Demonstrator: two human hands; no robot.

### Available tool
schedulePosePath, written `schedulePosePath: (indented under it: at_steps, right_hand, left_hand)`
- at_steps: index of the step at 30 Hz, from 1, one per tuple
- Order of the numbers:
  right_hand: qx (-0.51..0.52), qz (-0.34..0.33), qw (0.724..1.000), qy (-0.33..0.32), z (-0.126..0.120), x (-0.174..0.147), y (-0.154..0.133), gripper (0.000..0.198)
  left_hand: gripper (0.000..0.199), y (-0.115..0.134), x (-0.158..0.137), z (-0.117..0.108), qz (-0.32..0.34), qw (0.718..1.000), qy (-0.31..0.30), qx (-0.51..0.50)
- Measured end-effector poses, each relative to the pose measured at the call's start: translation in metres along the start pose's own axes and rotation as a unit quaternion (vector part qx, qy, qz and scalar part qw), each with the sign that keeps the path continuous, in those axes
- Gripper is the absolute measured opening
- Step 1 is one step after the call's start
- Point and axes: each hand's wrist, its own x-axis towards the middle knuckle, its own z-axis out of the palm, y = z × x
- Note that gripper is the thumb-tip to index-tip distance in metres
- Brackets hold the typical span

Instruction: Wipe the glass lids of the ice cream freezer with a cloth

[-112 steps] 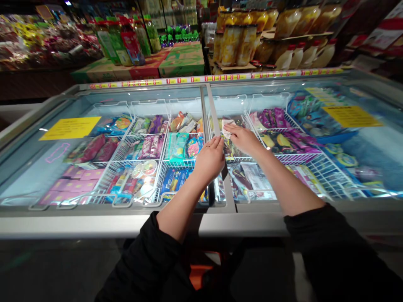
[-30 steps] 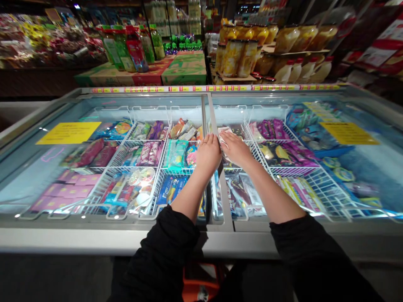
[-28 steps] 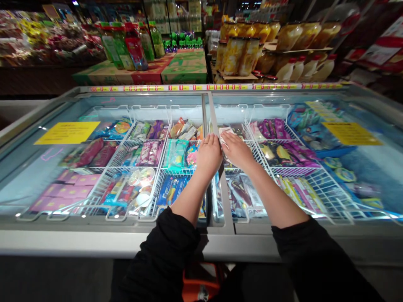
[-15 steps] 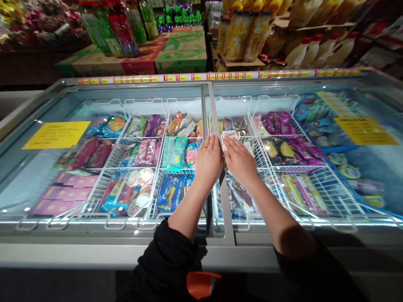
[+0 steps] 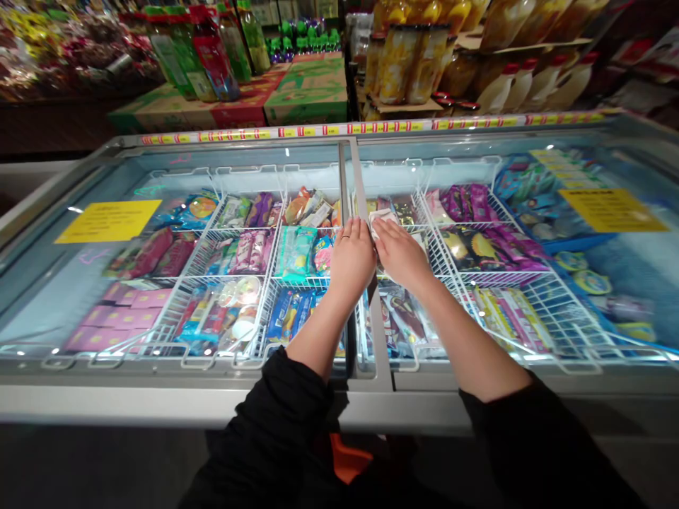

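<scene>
My left hand [image 5: 354,256] lies flat with fingers stretched forward, beside the freezer's middle divider [image 5: 361,187], and holds nothing visible. To its right, my right hand [image 5: 399,253] presses a folded white cloth [image 5: 382,214] down near the right glass lid [image 5: 456,150]; its fingers lie over the cloth, whose far edge shows past the fingertips. The exact material of the cloth is unclear. My thumbs are close together, almost touching. Below the glass, packaged ice creams [image 5: 297,253] sit in white wire baskets [image 5: 268,297].
Yellow notices [image 5: 109,220] are fixed on the glass at both sides. Price labels line the freezer's back rim [image 5: 312,131]. Behind it stand bottles [image 5: 212,56], cardboard boxes [image 5: 308,92] and jars [image 5: 406,63]. Something orange [image 5: 350,459] shows below the front edge.
The camera view has tilted slightly, so the freezer's front edge sits higher. Both hands have shifted slightly forward in view, with the white cloth still under my right hand.
</scene>
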Motion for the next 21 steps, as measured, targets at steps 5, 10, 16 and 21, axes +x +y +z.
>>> schedulePosePath:
  at_steps: [5, 10, 16, 21]
  right_hand:
    - [-0.006, 0.034, 0.999, 0.008, 0.0, 0.032, 0.015, 0.058]
    - [-0.013, 0.019, 0.999, -0.04, -0.004, 0.041, 0.023, 0.059]
    - [0.0, -0.039, 0.996, -0.076, -0.009, 0.06, 0.029, 0.058]
    - [-0.016, -0.013, 0.997, -0.071, -0.011, 0.058, 0.025, 0.059]
  left_hand:
    - [0.054, -0.003, 0.001, 0.002, 0.009, 1.0, 0.008, 0.001]
    - [0.054, -0.007, 0.001, 0.003, 0.015, 1.0, 0.01, 0.005]
    - [0.055, -0.005, -0.002, 0.001, 0.012, 1.0, 0.006, 0.019]
    - [0.056, -0.006, -0.002, -0.001, 0.012, 1.0, -0.002, 0.02]
